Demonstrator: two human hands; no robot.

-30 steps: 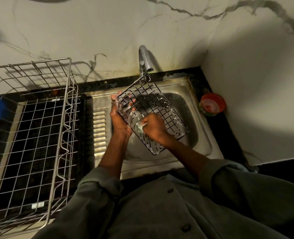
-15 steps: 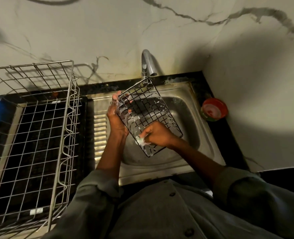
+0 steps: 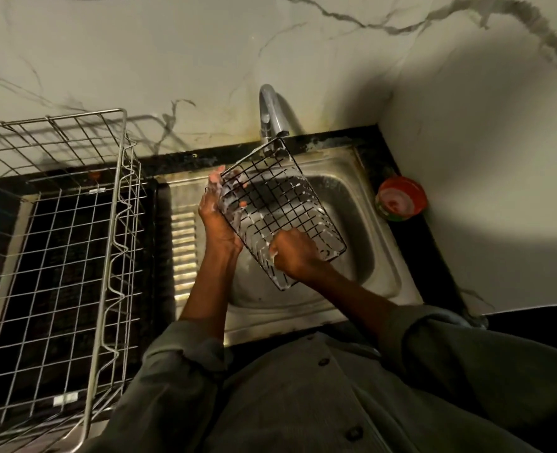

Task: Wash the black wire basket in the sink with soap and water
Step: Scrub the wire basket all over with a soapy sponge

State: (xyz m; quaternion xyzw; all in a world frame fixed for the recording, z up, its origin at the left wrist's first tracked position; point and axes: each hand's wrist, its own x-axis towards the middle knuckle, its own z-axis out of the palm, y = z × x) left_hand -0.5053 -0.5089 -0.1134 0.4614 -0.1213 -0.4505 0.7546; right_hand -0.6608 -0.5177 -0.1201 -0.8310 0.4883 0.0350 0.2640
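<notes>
Over the steel sink point(image 3: 381, 276), the left hand point(image 3: 218, 220) grips the nine o'clock side of the tilted, soapy black wire basket point(image 3: 280, 214), likely steadying it while the right hand point(image 3: 291, 253), fisted, scrubs its six o'clock end.

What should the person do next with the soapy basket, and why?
Probably keep scrubbing toward the far end: the right hand rubs the near part of the black wire basket, held tilted over the sink by the left hand. Suds cling there, and no water visibly runs from the tap.
</notes>
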